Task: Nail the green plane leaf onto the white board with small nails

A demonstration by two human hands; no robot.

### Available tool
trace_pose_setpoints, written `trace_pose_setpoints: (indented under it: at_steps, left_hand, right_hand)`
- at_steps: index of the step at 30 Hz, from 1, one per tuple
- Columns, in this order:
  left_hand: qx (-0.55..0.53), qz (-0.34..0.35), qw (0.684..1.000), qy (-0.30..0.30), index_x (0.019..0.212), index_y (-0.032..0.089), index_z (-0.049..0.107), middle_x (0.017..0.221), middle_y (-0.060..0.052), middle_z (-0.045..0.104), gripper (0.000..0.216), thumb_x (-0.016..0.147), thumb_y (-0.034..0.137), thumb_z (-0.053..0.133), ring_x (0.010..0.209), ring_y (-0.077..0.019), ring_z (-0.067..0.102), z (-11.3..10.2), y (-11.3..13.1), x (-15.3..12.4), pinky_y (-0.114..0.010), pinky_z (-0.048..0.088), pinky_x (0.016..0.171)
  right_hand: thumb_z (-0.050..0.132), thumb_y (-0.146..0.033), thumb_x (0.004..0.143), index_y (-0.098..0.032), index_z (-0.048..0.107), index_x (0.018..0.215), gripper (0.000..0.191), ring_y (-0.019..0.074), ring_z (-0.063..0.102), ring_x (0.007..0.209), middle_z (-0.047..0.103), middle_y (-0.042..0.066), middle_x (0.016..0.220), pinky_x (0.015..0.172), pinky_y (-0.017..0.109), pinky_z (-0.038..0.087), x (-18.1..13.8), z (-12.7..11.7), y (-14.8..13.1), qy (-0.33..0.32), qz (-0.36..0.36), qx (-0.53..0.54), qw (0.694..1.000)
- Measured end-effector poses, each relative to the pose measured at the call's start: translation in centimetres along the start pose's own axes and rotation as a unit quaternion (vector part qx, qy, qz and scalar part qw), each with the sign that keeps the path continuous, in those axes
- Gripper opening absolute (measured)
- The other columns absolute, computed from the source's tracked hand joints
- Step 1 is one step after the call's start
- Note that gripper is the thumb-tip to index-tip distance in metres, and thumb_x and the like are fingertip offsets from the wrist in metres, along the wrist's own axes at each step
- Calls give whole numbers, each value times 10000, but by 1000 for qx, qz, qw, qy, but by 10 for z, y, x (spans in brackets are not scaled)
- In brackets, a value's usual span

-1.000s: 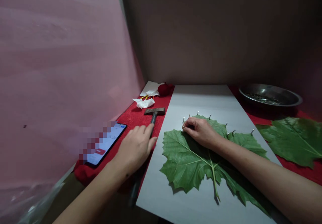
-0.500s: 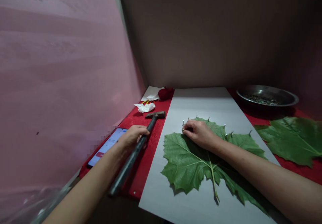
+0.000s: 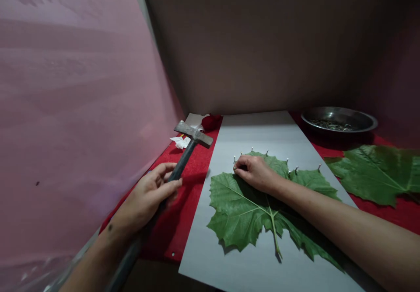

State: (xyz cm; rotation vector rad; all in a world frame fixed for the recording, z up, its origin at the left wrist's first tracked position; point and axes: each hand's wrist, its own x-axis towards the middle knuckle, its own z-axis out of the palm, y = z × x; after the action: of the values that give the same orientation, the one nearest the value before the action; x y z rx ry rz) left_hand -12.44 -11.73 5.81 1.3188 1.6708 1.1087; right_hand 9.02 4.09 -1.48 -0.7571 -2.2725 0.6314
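A large green leaf (image 3: 244, 206) lies flat on a grey board (image 3: 262, 130), with several small nails (image 3: 267, 153) standing along its upper edge. My right hand (image 3: 254, 172) rests on the leaf's upper left lobe, fingertips pinched on a nail at the leaf's edge. My left hand (image 3: 149, 193) grips the dark handle of a hammer (image 3: 193, 133), whose metal head is raised above the red cloth to the left of the board.
A red cloth (image 3: 183, 182) covers the table under the board. A metal dish (image 3: 339, 120) sits at the back right, with a second green leaf (image 3: 374, 172) in front of it. Crumpled white tissue (image 3: 180, 141) and a red object (image 3: 210, 121) lie at the back left. A pink wall stands close on the left.
My left hand has taken hold of the hammer's handle and lifted it, raising the head off the red cloth. The phone beside it is now hidden. My right hand has stayed on the leaf.
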Motion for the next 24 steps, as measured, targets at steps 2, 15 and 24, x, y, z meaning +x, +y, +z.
trace_pose_setpoints:
  at_steps: [2, 15, 24]
  left_hand:
    - [116, 54, 992, 1, 1280, 235, 437, 923, -27, 632, 476, 829, 313, 570, 761, -145, 625, 2, 8, -17, -206, 524, 611]
    - [394, 242, 885, -54, 1406, 212, 327, 1376, -43, 466, 520, 895, 217, 425, 1235, -194, 462, 32, 8, -31, -281, 399, 1014]
    - [408, 283, 867, -26, 1428, 256, 270, 1395, -37, 441, 566, 892, 201, 440, 1233, -211, 465, 32, 8, -32, -292, 416, 1008]
  right_hand:
    - [563, -43, 719, -147, 642, 672, 139, 142, 592, 669, 662, 45, 712, 639, 248, 439, 0, 0, 0, 1, 6, 3, 1000]
    - [561, -72, 729, -164, 661, 696, 140, 145, 592, 692, 663, 35, 735, 646, 229, 424, 1, -1, -2, -15, 33, -26, 999]
    - [553, -41, 710, -148, 661, 698, 153, 138, 589, 692, 665, 43, 744, 656, 223, 421, 1, 0, 0, -17, 31, -15, 999]
